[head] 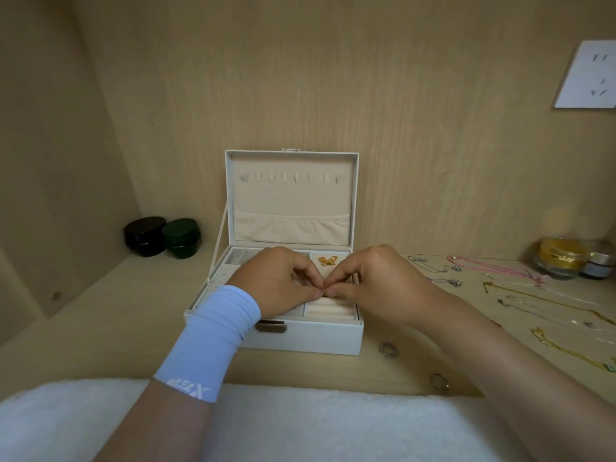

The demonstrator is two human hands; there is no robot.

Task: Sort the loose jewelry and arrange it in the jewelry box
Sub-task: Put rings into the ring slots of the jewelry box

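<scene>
I read light wood shelf [100, 328] as carrier. Jewelry box [310, 338] sits mid-shelf, lid upright. From box, 10 o'clock: black jar [145, 236] and green jar [181, 238], side by side, touching. 3 o'clock: loose spread of silver chains [433, 266], pink cord [493, 266], gold chains [550, 301]. 2 o'clock, far corner: glass jar [560, 261], small jar [598, 266] just beside. 5 o'clock: ring [387, 349] near box front; second ring [439, 382] by shelf's near edge.

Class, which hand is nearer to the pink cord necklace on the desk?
Right. Both hands pinch a small gold piece over the jewelry box; the right hand is left of the pink cord necklace, the left hand farther left.
</scene>
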